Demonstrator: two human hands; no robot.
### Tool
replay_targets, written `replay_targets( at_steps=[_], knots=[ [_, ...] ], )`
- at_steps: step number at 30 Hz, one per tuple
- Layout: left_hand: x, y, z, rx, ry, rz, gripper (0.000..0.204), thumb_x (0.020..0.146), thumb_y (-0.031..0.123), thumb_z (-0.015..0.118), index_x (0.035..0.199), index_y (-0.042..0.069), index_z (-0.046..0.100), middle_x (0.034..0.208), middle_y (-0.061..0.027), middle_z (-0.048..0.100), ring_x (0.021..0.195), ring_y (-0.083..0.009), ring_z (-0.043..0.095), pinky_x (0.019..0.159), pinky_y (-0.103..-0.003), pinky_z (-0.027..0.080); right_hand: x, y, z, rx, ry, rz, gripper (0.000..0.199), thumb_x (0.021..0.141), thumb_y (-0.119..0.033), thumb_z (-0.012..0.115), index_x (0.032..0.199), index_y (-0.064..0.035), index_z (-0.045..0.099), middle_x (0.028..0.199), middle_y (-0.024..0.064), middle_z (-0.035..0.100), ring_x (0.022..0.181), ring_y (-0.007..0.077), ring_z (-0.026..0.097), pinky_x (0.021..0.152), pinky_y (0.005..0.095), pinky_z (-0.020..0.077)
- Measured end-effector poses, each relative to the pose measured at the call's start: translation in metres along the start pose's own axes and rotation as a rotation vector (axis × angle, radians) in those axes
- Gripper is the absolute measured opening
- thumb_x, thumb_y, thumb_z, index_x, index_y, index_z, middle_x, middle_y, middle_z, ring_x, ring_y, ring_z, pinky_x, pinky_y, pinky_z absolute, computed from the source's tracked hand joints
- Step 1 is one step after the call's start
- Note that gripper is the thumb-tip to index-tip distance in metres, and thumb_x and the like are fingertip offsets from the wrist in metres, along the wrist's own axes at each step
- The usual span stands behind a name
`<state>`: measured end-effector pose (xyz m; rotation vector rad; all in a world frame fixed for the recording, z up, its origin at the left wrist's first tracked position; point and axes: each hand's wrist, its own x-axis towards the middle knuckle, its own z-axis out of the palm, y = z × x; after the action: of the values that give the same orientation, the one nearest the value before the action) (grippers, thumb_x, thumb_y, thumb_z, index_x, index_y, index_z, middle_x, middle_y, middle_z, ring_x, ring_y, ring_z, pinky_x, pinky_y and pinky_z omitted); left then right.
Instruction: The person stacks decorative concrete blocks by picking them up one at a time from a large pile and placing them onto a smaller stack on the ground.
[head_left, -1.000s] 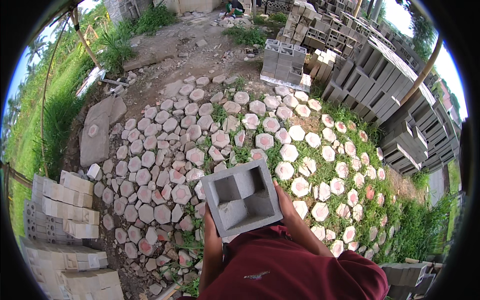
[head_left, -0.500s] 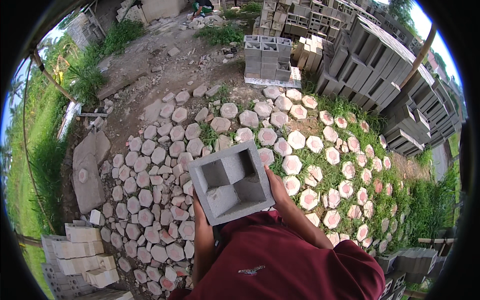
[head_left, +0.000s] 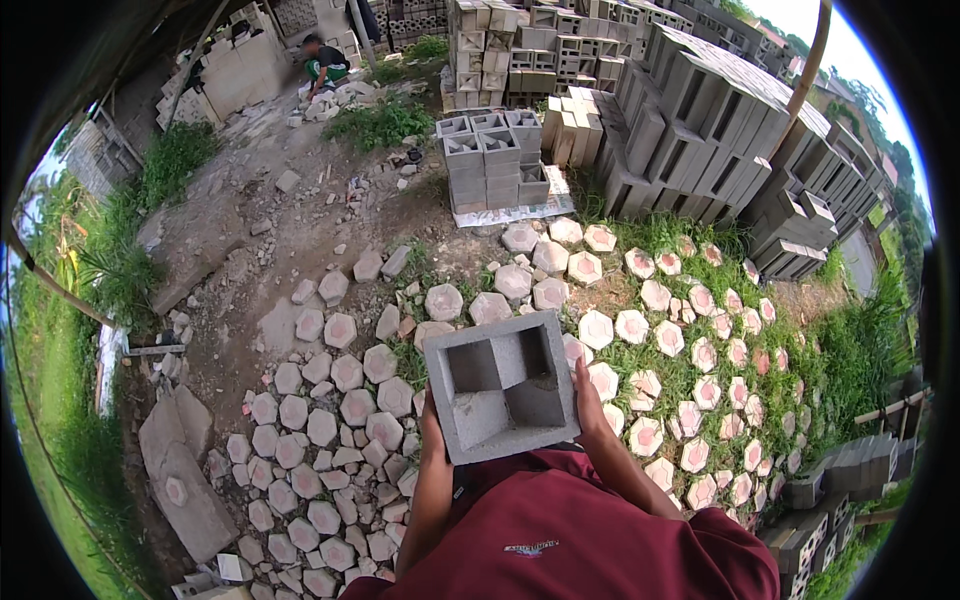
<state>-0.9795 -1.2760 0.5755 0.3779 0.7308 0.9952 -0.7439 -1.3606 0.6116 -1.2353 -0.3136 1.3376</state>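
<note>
A square grey concrete block (head_left: 502,388), with hollow compartments parted by crossing walls, is held in front of my maroon shirt. My left hand (head_left: 432,428) presses against its left side, and my right hand (head_left: 590,408) grips the right side. Most of the left fingers are hidden by the block; the right thumb shows along its edge. The open face of the block is turned up toward me. Farther ahead, a small stack of similar grey blocks (head_left: 490,165) stands on a pale printed sheet (head_left: 515,214).
Hexagonal pavers (head_left: 346,373) cover the ground unevenly, with rubble and grass between them. Tall rows of concrete blocks (head_left: 690,110) rise at the far right; more blocks (head_left: 830,490) stand lower right. A broken slab (head_left: 185,480) lies left. Another person (head_left: 325,65) crouches far off by rubble.
The view has shifted forward and up, so the small stack and pavers sit lower and the far wall shows more. Both hands still hold the block, now slightly more to the right.
</note>
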Motion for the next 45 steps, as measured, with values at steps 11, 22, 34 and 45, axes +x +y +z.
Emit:
replay_targets(
  at_steps=[11,22,34,45],
  knots=[
    [0.148,0.049,0.029,0.111,-0.091,-0.216,0.055,0.095,0.048,0.033,0.131,0.007,0.044,0.118,-0.012,0.056,0.103,-0.0277,0.059,0.089,-0.041,0.05,0.088,-0.053,0.045,0.08,0.155,-0.043,0.079,0.091,-0.064,0.032,0.125,0.005,0.05,0.113,0.0159,0.06,0.1,0.0214,0.059,0.088,0.0332,0.0477],
    [0.302,0.029,0.148,0.048,-0.053,-0.184,0.044,0.098,0.04,0.034,0.118,0.007,0.055,0.102,-0.0048,0.063,0.088,-0.0167,0.062,0.078,-0.032,0.051,0.264,-0.127,-0.019,0.134,0.09,-0.03,0.079,0.092,-0.063,0.029,0.126,0.0056,0.048,0.116,0.0158,0.059,0.102,0.0227,0.059,0.09,0.0329,0.0465],
    [0.491,-0.009,0.332,0.057,-0.059,-0.134,0.046,0.097,0.043,0.034,0.112,0.007,0.058,0.095,-0.0045,0.063,0.082,-0.0148,0.062,0.075,-0.03,0.051,0.428,-0.327,-0.081,0.113,0.083,-0.106,0.078,0.091,-0.063,0.033,0.133,0.0024,0.04,0.12,0.0175,0.055,0.104,0.0266,0.057,0.091,0.0391,0.0467],
    [0.683,-0.032,0.417,0.224,-0.061,-0.155,0.045,0.098,0.046,0.035,0.097,0.01,0.061,0.075,0.0019,0.059,0.063,-0.0081,0.056,0.059,-0.025,0.046,0.606,-0.406,-0.137,0.16,0.126,-0.146,0.08,0.09,-0.064,0.033,0.136,0.0011,0.035,0.128,0.0172,0.05,0.111,0.0276,0.053,0.095,0.0398,0.0431]
  ],
)
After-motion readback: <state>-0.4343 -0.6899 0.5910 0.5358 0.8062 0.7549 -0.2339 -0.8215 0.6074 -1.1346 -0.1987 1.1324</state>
